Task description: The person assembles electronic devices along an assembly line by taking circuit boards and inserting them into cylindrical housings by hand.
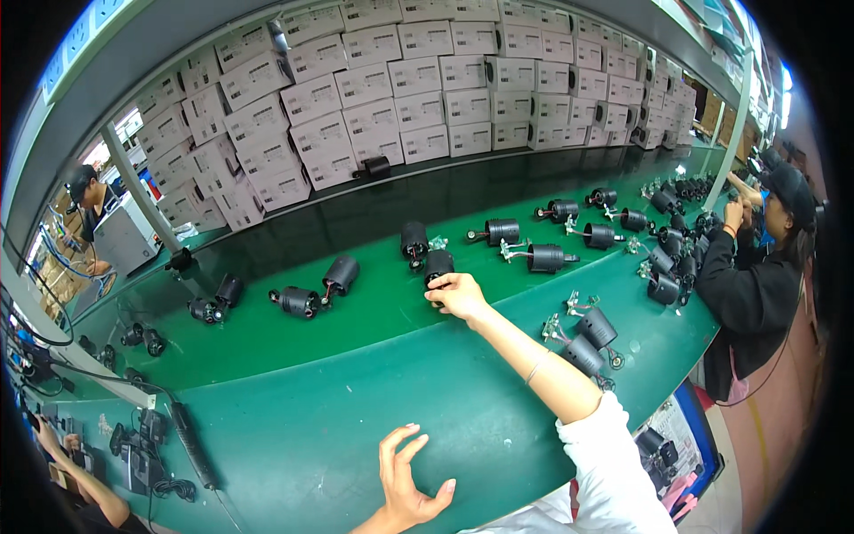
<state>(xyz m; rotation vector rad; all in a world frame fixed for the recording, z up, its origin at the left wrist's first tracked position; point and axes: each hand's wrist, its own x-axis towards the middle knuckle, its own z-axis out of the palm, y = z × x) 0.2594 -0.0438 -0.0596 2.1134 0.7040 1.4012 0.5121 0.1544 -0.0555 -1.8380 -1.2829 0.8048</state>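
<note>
My right hand point(458, 298) reaches across the green worktop with its fingers closed at the lower end of a black cylindrical housing point(439, 261); the fingers partly hide that end. Right behind it stands another black cylindrical housing point(414, 240), with a small clear-greenish connector point(438, 243) beside it. My left hand point(409, 481) hovers over the near worktop point(302, 436), fingers spread and curved, nothing in it. Close to my right forearm lie two more black housings, one farther point(596, 327) and one nearer point(584, 354), with wires and connectors.
Several similar housings point(545, 258) lie along the raised green strip point(382, 311). White boxes point(374, 80) are stacked behind. A corded black rod-shaped tool point(191, 445) lies at the left, near a metal post point(89, 347). A person point(756, 276) works at the right; others are at the left.
</note>
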